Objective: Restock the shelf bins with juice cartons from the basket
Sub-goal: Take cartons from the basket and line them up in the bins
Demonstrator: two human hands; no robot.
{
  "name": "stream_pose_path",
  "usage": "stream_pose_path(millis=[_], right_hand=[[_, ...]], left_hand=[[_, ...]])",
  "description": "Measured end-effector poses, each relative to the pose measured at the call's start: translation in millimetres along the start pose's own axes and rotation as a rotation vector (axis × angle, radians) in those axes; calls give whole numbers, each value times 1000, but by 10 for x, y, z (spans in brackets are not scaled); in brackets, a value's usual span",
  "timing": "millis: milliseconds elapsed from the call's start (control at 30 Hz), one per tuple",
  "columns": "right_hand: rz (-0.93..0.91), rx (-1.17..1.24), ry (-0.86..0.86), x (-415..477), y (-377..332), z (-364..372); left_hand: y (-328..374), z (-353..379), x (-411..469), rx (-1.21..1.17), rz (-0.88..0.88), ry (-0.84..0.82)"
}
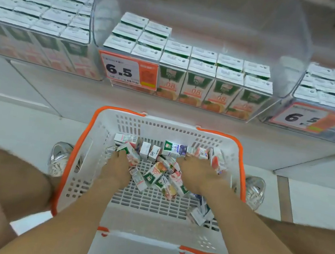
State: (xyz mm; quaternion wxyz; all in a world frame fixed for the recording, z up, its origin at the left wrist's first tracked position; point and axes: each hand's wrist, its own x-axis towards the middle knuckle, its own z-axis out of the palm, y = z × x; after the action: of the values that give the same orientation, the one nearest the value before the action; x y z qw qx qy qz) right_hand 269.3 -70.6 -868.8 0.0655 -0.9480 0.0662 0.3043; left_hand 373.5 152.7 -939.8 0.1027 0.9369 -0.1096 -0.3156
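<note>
Head view: the white slotted plastic basket (93,159) with an orange rim sits lower centre, between the feet, within reach. Glossy boxy juice cartons (153,174) lie heaped at its far end. The left hand (117,164) curls round a carton (130,154). The right hand (195,174) has its fingers buried in the heap, grip unclear. The clear rigid bin (104,21), upper centre, is part-filled and has room.

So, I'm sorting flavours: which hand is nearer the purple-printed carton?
Right. The right hand sits just beside the purple-printed carton; the left hand lies well off to its left.
</note>
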Motion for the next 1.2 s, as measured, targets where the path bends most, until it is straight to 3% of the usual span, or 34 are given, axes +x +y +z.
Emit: stream_pose_path(millis=[333,500,600,667,833,967,1033,1200], right_hand=[[-236,-67,-135,679,-753,686],[-247,-216,-276,780,-1009,943],[-227,-197,-250,796,-1073,1000],[-229,-174,-137,777,-1058,959],[-195,187,5,628,-810,697],[-67,697,24,457,-574,409],[-3,879,44,340,-488,195],[17,992,123,20,-314,-207]], left_hand=[[-169,169,494,-139,128,190],[-219,173,574,-71,137,129],[-235,202,567,-61,187,88],[-251,196,543,-74,203,93],[-250,29,368,-196,179,119],[-188,-234,174,-299,220,151],[-142,-396,76,-377,238,61],[87,-887,-268,-521,344,-225]])
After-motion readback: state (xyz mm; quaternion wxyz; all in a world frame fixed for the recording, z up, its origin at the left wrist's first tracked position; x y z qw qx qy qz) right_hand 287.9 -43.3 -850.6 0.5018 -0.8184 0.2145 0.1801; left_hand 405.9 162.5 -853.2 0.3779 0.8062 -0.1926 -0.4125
